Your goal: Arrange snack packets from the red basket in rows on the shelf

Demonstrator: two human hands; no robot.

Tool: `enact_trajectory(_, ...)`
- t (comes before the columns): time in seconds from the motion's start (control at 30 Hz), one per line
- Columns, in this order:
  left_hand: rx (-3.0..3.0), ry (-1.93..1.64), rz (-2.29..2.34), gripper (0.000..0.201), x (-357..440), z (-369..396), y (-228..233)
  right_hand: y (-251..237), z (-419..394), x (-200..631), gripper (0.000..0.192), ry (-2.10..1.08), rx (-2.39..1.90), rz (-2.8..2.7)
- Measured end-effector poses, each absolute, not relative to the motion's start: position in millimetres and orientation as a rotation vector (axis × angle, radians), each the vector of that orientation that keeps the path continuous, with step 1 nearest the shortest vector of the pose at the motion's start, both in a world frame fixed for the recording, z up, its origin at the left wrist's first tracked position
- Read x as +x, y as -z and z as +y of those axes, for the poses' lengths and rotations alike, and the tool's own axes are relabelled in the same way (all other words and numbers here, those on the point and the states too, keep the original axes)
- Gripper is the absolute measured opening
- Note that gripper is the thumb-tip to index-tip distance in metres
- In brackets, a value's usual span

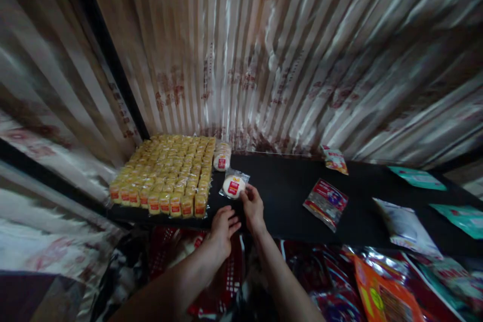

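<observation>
My right hand (253, 205) pinches the lower right edge of a round white cake in a clear wrapper (233, 186), which has a red label. The packet is held over the black shelf (279, 181). Just to the left and lower, my left hand (225, 225) hangs near the shelf's front edge with its fingers apart and nothing in them. Behind the held packet stands a short row of similar white wrapped cakes (222, 157). Left of that row, many yellow wrapped cakes (171, 176) stand packed in tight rows.
Farther right on the shelf lie a dark red and clear bag (326, 203), a small red and white packet (335, 159), a white pouch (407, 226) and teal packets (417, 177). Below are a red crate (236, 266) and an orange bag (385, 292). A pleated curtain (249, 60) hangs behind.
</observation>
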State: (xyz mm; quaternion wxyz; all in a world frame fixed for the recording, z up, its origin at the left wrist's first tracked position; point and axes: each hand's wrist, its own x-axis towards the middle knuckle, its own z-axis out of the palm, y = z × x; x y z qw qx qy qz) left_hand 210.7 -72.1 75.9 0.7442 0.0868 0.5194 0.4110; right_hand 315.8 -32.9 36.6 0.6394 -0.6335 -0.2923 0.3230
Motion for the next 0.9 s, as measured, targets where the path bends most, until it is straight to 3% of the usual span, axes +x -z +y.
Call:
enact_trajectory(0.37,0.177,-1.024,1.118,0.023,229.0,-2.3,-87.7,-18.0,47.2,315.0,0.037,-0.709,-1.557,-0.879)
enact_trajectory(0.9,0.123,-1.085,1.125,0.022,238.1,29.7,-78.6,-13.4,72.6,312.8,0.042,-0.521,-1.814,-1.032)
